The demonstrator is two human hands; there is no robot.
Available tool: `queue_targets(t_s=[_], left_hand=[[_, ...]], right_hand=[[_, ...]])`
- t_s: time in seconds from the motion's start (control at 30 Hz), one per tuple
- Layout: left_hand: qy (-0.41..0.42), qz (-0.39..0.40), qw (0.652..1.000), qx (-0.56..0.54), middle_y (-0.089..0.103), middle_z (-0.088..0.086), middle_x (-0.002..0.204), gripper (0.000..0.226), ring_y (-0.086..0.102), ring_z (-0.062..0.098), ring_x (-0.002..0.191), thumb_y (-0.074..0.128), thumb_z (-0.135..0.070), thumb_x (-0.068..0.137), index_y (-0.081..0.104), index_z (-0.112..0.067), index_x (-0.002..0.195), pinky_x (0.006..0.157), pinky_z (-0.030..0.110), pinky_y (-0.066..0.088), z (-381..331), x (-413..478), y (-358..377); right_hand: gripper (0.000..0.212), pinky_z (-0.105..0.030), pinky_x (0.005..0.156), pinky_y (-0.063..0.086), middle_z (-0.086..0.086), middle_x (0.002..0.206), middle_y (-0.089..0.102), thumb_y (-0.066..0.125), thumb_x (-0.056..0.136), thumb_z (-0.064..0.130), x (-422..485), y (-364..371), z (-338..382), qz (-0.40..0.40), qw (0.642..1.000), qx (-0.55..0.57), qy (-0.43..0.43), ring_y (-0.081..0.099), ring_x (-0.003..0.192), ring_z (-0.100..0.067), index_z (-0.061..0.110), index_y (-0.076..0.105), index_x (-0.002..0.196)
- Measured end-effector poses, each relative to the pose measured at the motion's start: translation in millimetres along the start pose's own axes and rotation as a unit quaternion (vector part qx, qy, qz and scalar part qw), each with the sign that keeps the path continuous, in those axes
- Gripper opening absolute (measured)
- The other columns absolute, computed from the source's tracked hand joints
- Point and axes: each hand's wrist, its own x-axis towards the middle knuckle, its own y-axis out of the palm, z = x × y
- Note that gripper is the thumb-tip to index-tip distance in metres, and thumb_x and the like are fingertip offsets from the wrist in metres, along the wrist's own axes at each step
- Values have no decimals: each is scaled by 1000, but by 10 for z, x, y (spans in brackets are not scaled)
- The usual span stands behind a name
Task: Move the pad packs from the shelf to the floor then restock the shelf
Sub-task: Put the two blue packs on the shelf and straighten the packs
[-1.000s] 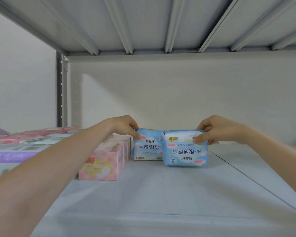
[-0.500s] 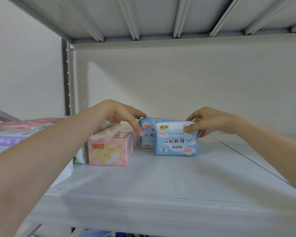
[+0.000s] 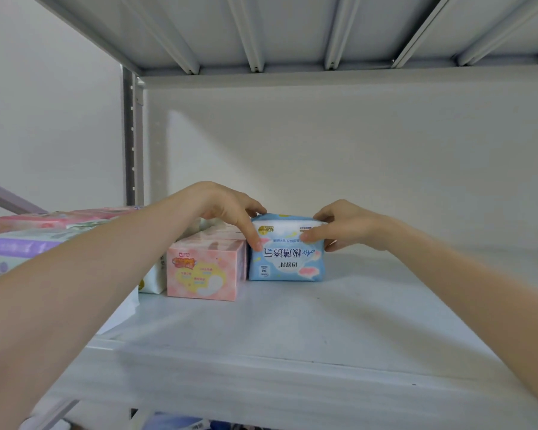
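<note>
While both hands are on it, the blue pad pack (image 3: 288,262) stands on the shelf (image 3: 292,342) with its print upside down and its left side just beside the pink box (image 3: 204,270). My left hand (image 3: 227,209) pinches the pack's top left corner, fingers lying over the top edge and one digit pressed down on the front face. My right hand (image 3: 345,226) pinches the top right corner the same way, thumb on the front and fingers curled over the top.

A second ago two blue packs stood side by side, one under each hand. Half a second ago the right one had slid partly in front of the left, and my left hand had let go with its fingers spread. Now only one blue face shows. I take it the second blue pack sits straight behind this one, but it is hidden and I cannot confirm that. My view has also pulled back, so the shelf's front lip is in sight.

I read this as the restocking half of the task: the packs are being filed one behind the other to start a row next to the pink box. The front pack looks square to the box, so the next call is probably to release and fetch more stock.
</note>
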Motion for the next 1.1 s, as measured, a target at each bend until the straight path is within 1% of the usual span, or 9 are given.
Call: queue_targets(t_s=[0.13, 0.4, 0.47, 0.57, 0.67, 0.77, 0.83, 0.93, 1.1], left_hand=[[-7, -8, 1000, 9, 35, -13, 151, 97, 27, 15, 141, 84, -35, 68, 29, -30, 148, 113, 34, 24, -11, -11, -3], [-14, -33, 999, 24, 38, -10, 149, 93, 33, 15, 138, 83, -33, 70, 33, -27, 148, 102, 28, 30, -111, -132, 54], [-13, -51, 998, 34, 38, -9, 150, 92, 34, 16, 137, 82, -33, 72, 32, -26, 149, 98, 26, 31, -145, -176, 73], [-7, -79, 996, 27, 32, -6, 153, 91, 32, 17, 139, 78, -34, 76, 27, -24, 150, 104, 29, 32, -186, -266, 114], [10, -119, 993, -25, 27, -5, 155, 87, 31, 18, 140, 75, -38, 79, 26, -27, 150, 107, 29, 31, -191, -399, 189], [34, -185, 981, -36, 26, -4, 156, 86, 31, 19, 140, 73, -45, 80, 27, -26, 150, 101, 26, 28, -168, -550, 307], [41, -239, 970, 26, 25, -2, 157, 85, 28, 20, 142, 68, -50, 82, 25, -24, 150, 112, 32, 23, -141, -635, 413], [39, -271, 956, 106, 18, 1, 160, 81, 18, 18, 146, 57, -57, 87, 22, -23, 152, 119, 47, 9, -76, -728, 579], [52, -287, 945, 148, 11, 1, 162, 77, 6, 18, 149, 41, -64, 90, 18, -26, 153, 118, 50, 1, 89, -898, 746]], right_hand=[[37, -39, 85, 58, -11, 102, 71, 81, 74, 28, 20, 56, -22, -26, 1000, 14, -8, 69, 96, -24, 6, 68, 100], [37, -33, 76, 59, -6, 95, 68, 78, 76, 33, -23, 136, -55, -58, 998, 7, -18, 67, 86, -18, 11, 64, 102], [41, -34, 78, 55, -6, 104, 66, 75, 78, 37, -34, 148, -64, -68, 997, -17, -20, 65, 92, -20, 13, 60, 108], [68, -35, 97, 45, -8, 132, 54, 69, 83, 44, -61, 158, -78, -88, 995, -52, -22, 57, 115, -26, 9, 45, 136], [78, -27, 96, 35, -11, 146, 41, 61, 88, 49, -120, 168, -65, -107, 991, -67, -43, 43, 131, -26, 11, 27, 148], [77, -40, 107, 34, -11, 149, 37, 52, 91, 54, -199, 169, -27, -136, 978, -144, -58, 38, 134, -30, 15, 20, 150], [74, -49, 105, 34, -10, 149, 37, 46, 92, 57, -283, 200, -4, -161, 966, -195, -60, 40, 133, -31, 19, 18, 150], [73, -51, 103, 30, -7, 150, 35, 41, 93, 58, -453, 283, 33, -190, 946, -254, -64, 39, 133, -29, 21, 16, 151], [70, -54, 110, 21, -2, 156, 27, 37, 95, 56, -757, 421, 105, -215, 923, -313, -54, 28, 140, -25, 22, 15, 151]])
